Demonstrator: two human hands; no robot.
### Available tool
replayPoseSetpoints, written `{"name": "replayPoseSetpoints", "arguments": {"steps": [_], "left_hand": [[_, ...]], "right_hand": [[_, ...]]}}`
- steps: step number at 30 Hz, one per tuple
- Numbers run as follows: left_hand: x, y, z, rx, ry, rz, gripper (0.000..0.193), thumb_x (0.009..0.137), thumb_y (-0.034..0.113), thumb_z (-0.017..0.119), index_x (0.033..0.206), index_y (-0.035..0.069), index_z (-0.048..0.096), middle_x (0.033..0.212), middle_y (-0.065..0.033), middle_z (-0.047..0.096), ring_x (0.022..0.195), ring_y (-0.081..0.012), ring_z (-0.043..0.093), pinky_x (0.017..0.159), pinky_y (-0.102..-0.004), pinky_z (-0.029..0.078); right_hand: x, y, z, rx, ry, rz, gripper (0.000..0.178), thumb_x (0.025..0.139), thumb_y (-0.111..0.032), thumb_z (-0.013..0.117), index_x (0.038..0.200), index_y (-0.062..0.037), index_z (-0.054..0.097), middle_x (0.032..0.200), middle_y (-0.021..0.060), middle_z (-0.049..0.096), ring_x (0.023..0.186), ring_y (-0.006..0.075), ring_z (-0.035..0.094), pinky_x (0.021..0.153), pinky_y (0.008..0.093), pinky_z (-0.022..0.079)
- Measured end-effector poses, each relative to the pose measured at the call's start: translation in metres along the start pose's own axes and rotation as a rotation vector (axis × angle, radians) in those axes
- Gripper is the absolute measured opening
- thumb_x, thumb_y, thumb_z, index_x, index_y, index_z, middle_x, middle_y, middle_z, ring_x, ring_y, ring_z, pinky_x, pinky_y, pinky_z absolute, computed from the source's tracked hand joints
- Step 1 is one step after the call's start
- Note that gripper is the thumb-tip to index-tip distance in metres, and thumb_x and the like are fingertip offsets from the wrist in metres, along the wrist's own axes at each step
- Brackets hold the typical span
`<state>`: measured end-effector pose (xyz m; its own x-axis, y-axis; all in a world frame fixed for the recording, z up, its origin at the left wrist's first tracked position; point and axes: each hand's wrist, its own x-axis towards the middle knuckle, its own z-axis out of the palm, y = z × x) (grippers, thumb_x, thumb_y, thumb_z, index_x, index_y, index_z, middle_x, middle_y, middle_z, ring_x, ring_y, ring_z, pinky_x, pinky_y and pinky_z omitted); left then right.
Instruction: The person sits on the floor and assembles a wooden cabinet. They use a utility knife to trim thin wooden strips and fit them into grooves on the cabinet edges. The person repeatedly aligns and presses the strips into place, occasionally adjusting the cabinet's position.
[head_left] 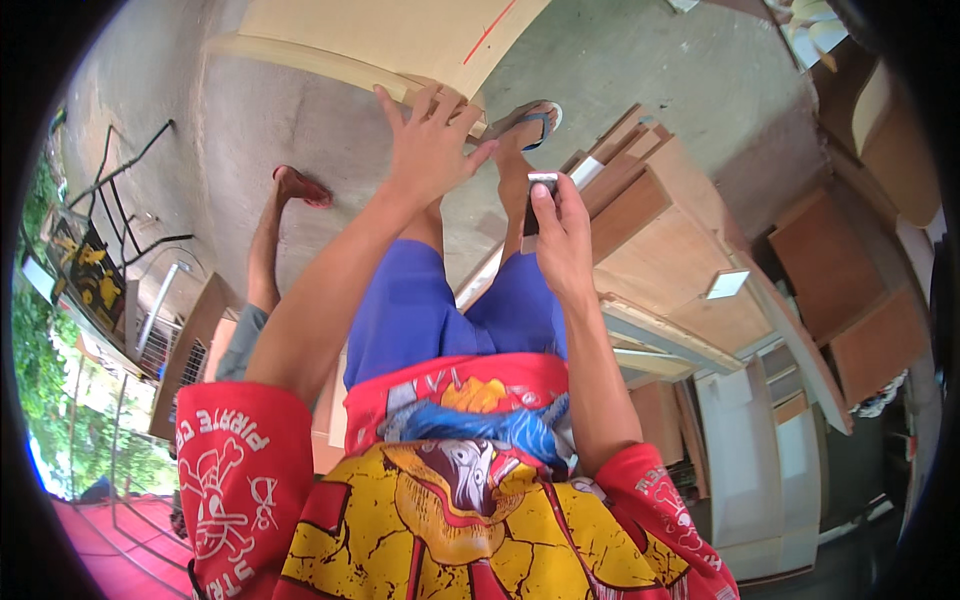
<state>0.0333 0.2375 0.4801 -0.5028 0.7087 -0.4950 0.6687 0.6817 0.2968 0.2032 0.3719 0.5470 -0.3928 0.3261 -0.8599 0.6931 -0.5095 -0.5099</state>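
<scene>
At the near edge of the pale wooden panel (370, 35), close to its right corner, I have the left hand (432, 140) palm down, fingers spread and released. From my station I cannot tell whether the fingertips touch the wood. The panel is flat, smooth and cream-coloured; a straight red line (490, 32) marks its surface toward the right edge, and a narrow wooden strip (310, 62) runs along the near edge.

I read the right hand (563, 235) as clenched around a slim black-and-silver object (531, 222), thumb laid on its face. This object sits upright in the grasp, to the right of the panel's near right corner and well apart from it.

Beside the right forearm, I see stacked brown boards (690, 265), flat-faced and straight-edged, with a small white rectangular piece (728, 284) on them. The concrete floor (640, 65) is grey, with uneven stains.
</scene>
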Motion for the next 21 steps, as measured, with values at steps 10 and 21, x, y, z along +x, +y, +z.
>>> {"name": "replayPoseSetpoints", "arguments": {"steps": [10, 21], "left_hand": [[-0.046, -0.014, 0.009, 0.074, 0.195, 0.214, 0.026, 0.083, 0.033, 0.084, 0.107, 0.024, 0.080, 0.120, 0.0082, 0.075, 0.129, -0.0250, 0.060, 0.124, -0.0822, 0.001], [-0.015, -0.029, -0.047, -0.082, -0.288, 0.475, 0.054, 0.087, 0.044, 0.082, 0.133, 0.017, 0.076, 0.130, -0.0013, 0.074, 0.123, -0.0258, 0.063, 0.108, -0.0422, 0.036]], "right_hand": [[-0.013, 0.042, 0.054, 0.608, -0.107, 0.209, 0.038, 0.114, -0.021, 0.065, 0.147, -0.0033, 0.062, 0.087, 0.0002, 0.064, 0.067, 0.0091, 0.066, 0.057, 0.0262, 0.051], [-0.011, 0.065, 0.094, 0.364, 0.045, 0.050, 0.043, 0.113, -0.023, 0.069, 0.151, -0.0029, 0.066, 0.090, -0.0003, 0.070, 0.071, 0.0054, 0.064, 0.062, 0.0235, 0.054]]}}
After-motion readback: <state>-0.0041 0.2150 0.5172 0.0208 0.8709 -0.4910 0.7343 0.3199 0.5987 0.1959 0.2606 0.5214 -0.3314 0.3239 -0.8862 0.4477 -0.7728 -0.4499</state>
